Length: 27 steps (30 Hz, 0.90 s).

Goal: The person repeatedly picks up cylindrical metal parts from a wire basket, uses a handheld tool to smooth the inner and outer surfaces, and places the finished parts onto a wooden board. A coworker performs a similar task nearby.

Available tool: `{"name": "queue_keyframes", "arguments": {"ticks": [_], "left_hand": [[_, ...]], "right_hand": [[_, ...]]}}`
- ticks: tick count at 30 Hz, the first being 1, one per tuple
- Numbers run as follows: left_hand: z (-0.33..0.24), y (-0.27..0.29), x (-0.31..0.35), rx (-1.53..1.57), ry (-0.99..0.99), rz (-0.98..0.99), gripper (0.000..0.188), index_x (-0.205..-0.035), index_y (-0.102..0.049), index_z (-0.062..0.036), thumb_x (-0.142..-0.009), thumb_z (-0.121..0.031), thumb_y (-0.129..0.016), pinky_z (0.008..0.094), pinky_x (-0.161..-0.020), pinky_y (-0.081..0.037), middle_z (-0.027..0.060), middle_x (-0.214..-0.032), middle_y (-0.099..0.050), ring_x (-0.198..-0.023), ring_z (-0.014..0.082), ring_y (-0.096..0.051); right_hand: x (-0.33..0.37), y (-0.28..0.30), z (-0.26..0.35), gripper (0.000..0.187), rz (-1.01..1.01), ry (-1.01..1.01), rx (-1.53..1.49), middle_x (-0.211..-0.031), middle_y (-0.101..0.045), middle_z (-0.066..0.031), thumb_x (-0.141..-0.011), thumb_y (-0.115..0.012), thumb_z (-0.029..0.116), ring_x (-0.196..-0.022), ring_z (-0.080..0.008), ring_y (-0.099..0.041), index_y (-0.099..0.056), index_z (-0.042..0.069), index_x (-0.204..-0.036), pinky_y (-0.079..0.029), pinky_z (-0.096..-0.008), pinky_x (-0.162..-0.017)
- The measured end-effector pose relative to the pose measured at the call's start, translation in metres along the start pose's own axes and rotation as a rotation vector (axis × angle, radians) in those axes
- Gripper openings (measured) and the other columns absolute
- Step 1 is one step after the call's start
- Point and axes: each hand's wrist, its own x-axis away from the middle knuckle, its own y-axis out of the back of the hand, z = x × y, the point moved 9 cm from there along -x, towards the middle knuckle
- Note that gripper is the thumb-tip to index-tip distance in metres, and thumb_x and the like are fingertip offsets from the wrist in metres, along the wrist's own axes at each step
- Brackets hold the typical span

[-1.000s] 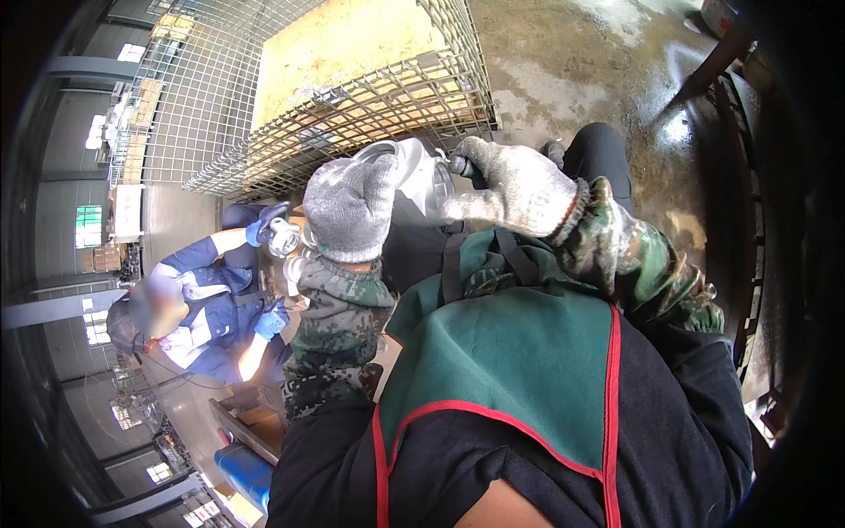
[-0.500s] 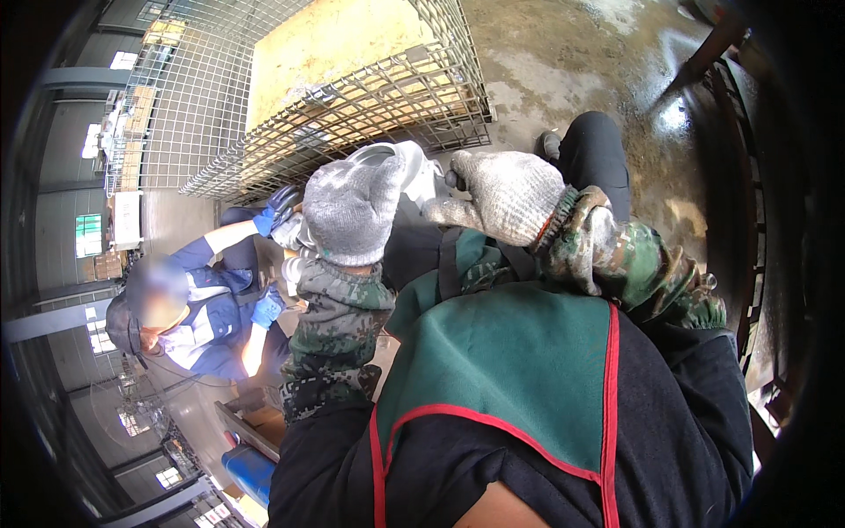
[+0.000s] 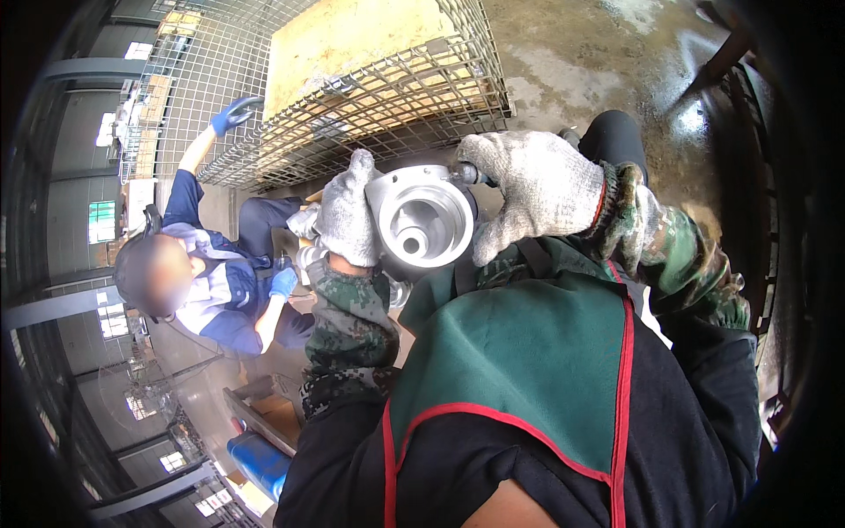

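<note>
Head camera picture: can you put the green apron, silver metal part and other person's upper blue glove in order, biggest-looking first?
1. Green apron
2. Silver metal part
3. Other person's upper blue glove; being farther away makes it look smaller.

A round, hollow, silver metal part [image 3: 422, 216] sits between the left hand in a grey knit glove [image 3: 347, 216] and the right hand in a dirty white knit glove [image 3: 547, 183], beyond a red-edged green cloth apron [image 3: 519, 361]. A rectangular grey wire-mesh cage [image 3: 409, 95] stands ahead, a flat pale-yellow board [image 3: 352, 44] inside. Leftward sits a co-worker in a blue-and-white jacket [image 3: 216, 277].
</note>
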Motion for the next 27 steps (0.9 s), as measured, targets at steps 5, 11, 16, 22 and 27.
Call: {"name": "queue_keyframes", "arguments": {"ticks": [5,11,16,22,27], "left_hand": [[0.004,-0.011,0.002,0.066,0.067,0.098,0.035,-0.077,-0.058,-0.0113,-0.098,-0.039,-0.053,0.0259,-0.052,-0.046,0.0001,-0.067,-0.056,-0.057,0.0103,-0.053],[-0.008,-0.029,0.015,0.105,0.125,0.145,0.034,-0.081,-0.058,-0.011,-0.099,-0.039,-0.053,0.0256,-0.053,-0.047,0.0,-0.069,-0.057,-0.06,0.01,-0.055],[0.01,-0.033,0.01,0.179,0.178,0.174,0.036,-0.078,-0.062,-0.0081,-0.099,-0.036,-0.052,0.0277,-0.053,-0.048,0.002,-0.067,-0.061,-0.059,0.0122,-0.058],[0.042,-0.037,0.008,0.582,0.338,0.074,0.035,-0.082,-0.063,-0.0036,-0.096,-0.035,-0.058,0.03,-0.056,-0.054,0.0058,-0.071,-0.064,-0.063,0.0165,-0.064],[0.058,-0.03,0.001,0.617,0.357,-0.056,0.034,-0.09,-0.061,-0.0012,-0.094,-0.035,-0.062,0.0331,-0.057,-0.055,0.0101,-0.079,-0.065,-0.066,0.0208,-0.065]], "right_hand": [[-0.004,-0.003,0.002,0.069,0.089,-0.057,0.036,-0.089,-0.066,-0.0148,-0.055,-0.082,0.055,-0.087,-0.0353,-0.066,-0.061,0.006,-0.101,-0.051,-0.0447,-0.074],[0.0,-0.001,0.013,0.077,0.142,-0.055,0.137,-0.091,-0.065,-0.0145,-0.056,-0.08,0.061,-0.088,-0.0362,-0.065,-0.058,0.007,-0.107,-0.051,-0.0456,-0.073],[0.005,0.001,0.009,0.07,0.12,-0.096,0.162,-0.084,-0.066,-0.0136,-0.064,-0.07,0.067,-0.082,-0.0353,-0.066,-0.063,0.006,-0.096,-0.051,-0.0453,-0.07],[0.008,-0.012,-0.012,0.07,0.204,-0.192,0.135,-0.087,-0.068,-0.0138,-0.068,-0.067,0.068,-0.086,-0.0344,-0.067,-0.065,0.008,-0.105,-0.052,-0.0454,-0.072],[0.012,-0.013,-0.018,0.071,0.178,-0.283,0.058,-0.086,-0.068,-0.0158,-0.07,-0.065,0.069,-0.087,-0.0351,-0.066,-0.066,0.007,-0.103,-0.052,-0.0455,-0.073]]}}
